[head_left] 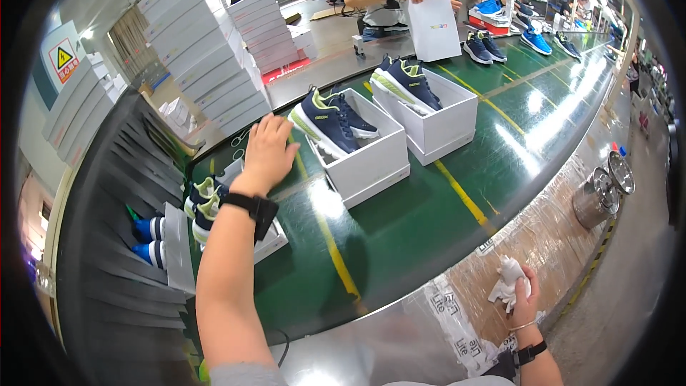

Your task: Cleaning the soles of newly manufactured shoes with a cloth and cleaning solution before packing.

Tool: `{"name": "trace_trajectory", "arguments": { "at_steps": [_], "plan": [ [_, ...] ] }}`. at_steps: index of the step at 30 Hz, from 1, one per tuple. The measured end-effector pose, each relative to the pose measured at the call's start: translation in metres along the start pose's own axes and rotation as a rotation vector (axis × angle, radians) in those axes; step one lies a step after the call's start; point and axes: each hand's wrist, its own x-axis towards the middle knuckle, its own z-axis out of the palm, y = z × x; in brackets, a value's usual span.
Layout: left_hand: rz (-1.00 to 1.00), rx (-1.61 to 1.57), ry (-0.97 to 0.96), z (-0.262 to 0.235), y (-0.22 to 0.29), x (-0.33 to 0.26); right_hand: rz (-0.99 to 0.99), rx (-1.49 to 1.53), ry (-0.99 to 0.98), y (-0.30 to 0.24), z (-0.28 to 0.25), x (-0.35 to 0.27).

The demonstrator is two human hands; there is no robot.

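left hand [268, 151] spread flat, reaching just beside box [371, 164]; shoes [330, 123] inside, toes pointing away-right. right hand [520, 293] clamped on rag [507, 279].

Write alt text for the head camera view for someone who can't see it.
The left hand reaches toward an open white shoebox holding navy sneakers on a green conveyor belt. The right hand grips crumpled white paper.
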Motion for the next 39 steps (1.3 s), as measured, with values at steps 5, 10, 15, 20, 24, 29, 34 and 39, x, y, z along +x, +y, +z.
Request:
{"name": "trace_trajectory", "arguments": {
  "at_steps": [5, 10, 15, 20, 24, 29, 34, 39],
  "plan": [
    [-0.122, 0.104, -0.171, 0.034, -0.002, 0.086, -0.059, -0.194, 0.003, 0.013, -0.009, -0.001],
    [-0.109, 0.241, -0.242, 0.093, -0.012, 0.134, -0.007, -0.265, 0.026, 0.003, -0.002, 0.000],
    [-0.189, 0.238, -0.633, 0.110, -0.006, 0.159, 0.042, -0.244, 0.012, 0.004, -0.003, 0.001],
    [-0.265, 0.302, -0.788, 0.114, -0.019, 0.160, 0.009, -0.235, 0.027, 0.003, -0.004, 0.004],
    [-0.246, 0.275, -0.684, 0.111, -0.039, 0.134, -0.078, -0.332, 0.000, -0.001, -0.005, 0.008],
    [-0.161, 0.303, -0.628, 0.086, -0.021, 0.109, -0.112, -0.367, 0.038, -0.013, -0.005, 0.006],
    [-0.020, 0.527, -0.472, 0.007, 0.018, 0.099, -0.131, -0.370, 0.011, -0.010, 0.000, 0.010],
    [0.226, 0.585, -0.157, -0.083, 0.048, 0.095, -0.193, -0.316, 0.054, -0.001, -0.001, 0.003]
  ]
}}
